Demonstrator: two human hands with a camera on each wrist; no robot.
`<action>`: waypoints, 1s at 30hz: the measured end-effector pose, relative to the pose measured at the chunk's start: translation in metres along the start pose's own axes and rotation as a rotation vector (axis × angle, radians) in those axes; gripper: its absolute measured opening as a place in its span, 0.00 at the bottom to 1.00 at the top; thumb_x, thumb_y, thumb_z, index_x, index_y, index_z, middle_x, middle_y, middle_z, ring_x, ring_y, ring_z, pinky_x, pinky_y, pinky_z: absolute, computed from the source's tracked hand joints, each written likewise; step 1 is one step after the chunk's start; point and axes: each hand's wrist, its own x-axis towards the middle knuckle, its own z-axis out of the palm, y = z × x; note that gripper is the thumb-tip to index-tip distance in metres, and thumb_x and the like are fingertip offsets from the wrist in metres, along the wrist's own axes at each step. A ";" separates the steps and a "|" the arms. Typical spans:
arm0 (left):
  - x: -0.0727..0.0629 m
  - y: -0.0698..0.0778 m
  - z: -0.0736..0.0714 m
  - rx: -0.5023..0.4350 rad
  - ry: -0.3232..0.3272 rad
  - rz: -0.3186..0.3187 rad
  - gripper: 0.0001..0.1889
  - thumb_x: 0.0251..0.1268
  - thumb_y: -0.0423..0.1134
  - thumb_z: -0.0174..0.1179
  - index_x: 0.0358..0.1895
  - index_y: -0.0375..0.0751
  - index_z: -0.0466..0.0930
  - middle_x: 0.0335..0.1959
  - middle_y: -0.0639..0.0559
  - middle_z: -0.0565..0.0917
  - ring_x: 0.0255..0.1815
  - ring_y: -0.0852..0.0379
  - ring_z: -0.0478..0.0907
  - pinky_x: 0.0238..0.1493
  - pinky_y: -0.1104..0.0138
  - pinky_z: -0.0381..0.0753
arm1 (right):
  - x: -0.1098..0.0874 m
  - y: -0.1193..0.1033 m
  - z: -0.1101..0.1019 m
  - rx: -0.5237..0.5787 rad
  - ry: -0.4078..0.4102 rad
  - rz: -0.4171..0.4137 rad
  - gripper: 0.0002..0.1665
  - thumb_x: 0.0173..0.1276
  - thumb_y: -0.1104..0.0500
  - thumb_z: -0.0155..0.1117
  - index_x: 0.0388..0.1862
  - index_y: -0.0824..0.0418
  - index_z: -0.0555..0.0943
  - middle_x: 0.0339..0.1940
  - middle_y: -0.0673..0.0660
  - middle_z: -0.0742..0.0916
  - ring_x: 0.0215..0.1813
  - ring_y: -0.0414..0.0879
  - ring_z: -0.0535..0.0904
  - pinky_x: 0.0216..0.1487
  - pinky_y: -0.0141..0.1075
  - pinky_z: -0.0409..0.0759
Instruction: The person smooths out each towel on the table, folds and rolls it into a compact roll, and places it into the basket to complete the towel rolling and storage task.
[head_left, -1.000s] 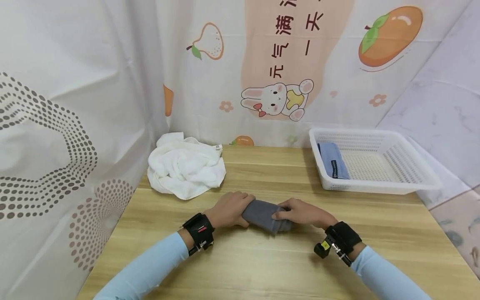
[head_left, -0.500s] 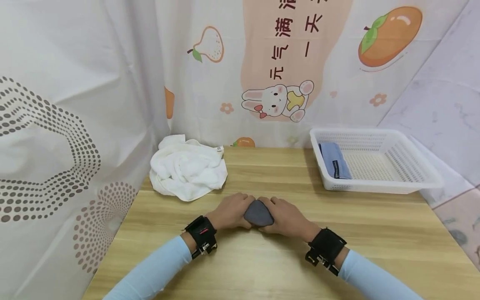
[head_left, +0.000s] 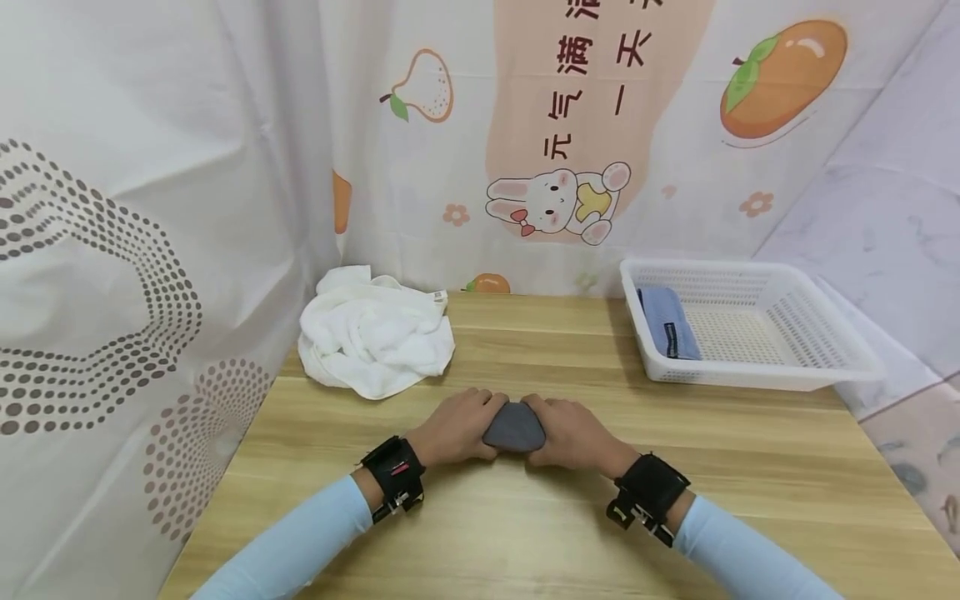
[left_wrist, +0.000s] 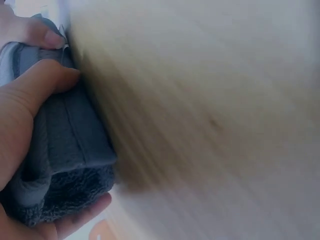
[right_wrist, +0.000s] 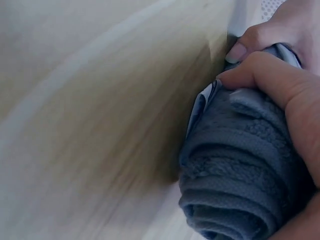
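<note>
Looking fuzzy and layered, a rolled grey towel (head_left: 513, 427) fills the curled grip of left hand (head_left: 456, 427) and right hand (head_left: 574, 433).

The white cloth (head_left: 375, 337) and basket (head_left: 738, 372) flank a wide passage.

Place: curtained booth, wider room unclear to me; wood-grain tabletop (head_left: 551, 533); cartoon-printed curtain (head_left: 585, 125), far edge; dotted curtain (head_left: 150, 283), left edge.

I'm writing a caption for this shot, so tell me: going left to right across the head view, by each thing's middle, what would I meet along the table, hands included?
White towel → left hand → rolled grey towel → right hand → white basket.
</note>
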 end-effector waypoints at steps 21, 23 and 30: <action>-0.008 -0.020 -0.005 0.010 0.141 0.118 0.02 0.73 0.34 0.61 0.39 0.42 0.82 0.35 0.54 0.77 0.35 0.60 0.74 0.36 0.67 0.77 | -0.061 0.037 -0.043 0.142 0.143 0.184 0.43 0.51 0.46 0.81 0.65 0.60 0.77 0.41 0.50 0.86 0.37 0.42 0.80 0.37 0.41 0.79; 0.006 -0.007 -0.004 0.003 0.152 0.157 0.05 0.73 0.33 0.59 0.45 0.38 0.83 0.41 0.50 0.79 0.41 0.56 0.77 0.43 0.65 0.80 | -0.063 0.040 -0.051 0.156 0.186 0.226 0.43 0.52 0.48 0.80 0.65 0.61 0.76 0.42 0.53 0.86 0.38 0.44 0.80 0.38 0.41 0.79; 0.059 0.050 -0.004 0.017 0.234 0.313 0.14 0.74 0.30 0.55 0.57 0.32 0.81 0.55 0.44 0.80 0.57 0.52 0.78 0.61 0.67 0.76 | -0.071 0.049 -0.084 0.256 0.352 0.355 0.47 0.58 0.49 0.77 0.72 0.66 0.69 0.47 0.66 0.85 0.37 0.53 0.84 0.27 0.40 0.80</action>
